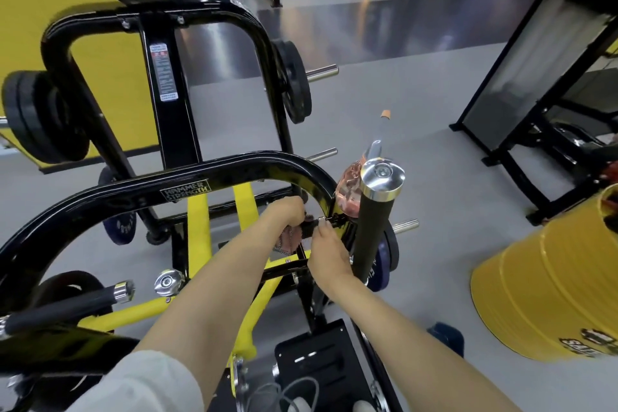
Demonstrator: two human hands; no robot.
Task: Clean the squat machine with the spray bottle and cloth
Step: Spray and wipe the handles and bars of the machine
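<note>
View from the head camera, as I read it remotely. I look down over the black and yellow machine [167, 110], whose curved black bar [140, 191] crosses the middle of the view and bears a "Hammer Strength" label.

Left hand [287, 212]: just under the right bend of the bar, fingers curled round a crumpled, dark patterned cloth [287, 242]. The cloth hangs below the fist, against the frame.

Right hand [329, 254]: just right of the left one and close to touching it, back toward the camera, fingers bent. Their tips rest on a short black bracket [331, 226] of the frame. I cannot tell whether they pinch it or only press on it.

Bottle [347, 187]: clear, with pink liquid, upright at the right end of the bar. It stands behind a padded upright handle [374, 221] with a chrome cap, which hides part of it. Neither hand touches it. What it stands on is hidden.

Surroundings: a black plate [294, 84] hangs on a peg at the upper right of the machine, with more plates at the left. A yellow drum [541, 284] stands on the grey floor [401, 94] to the right, well apart from the hands. A pale sleeve [143, 385] covers the upper left arm.
</note>
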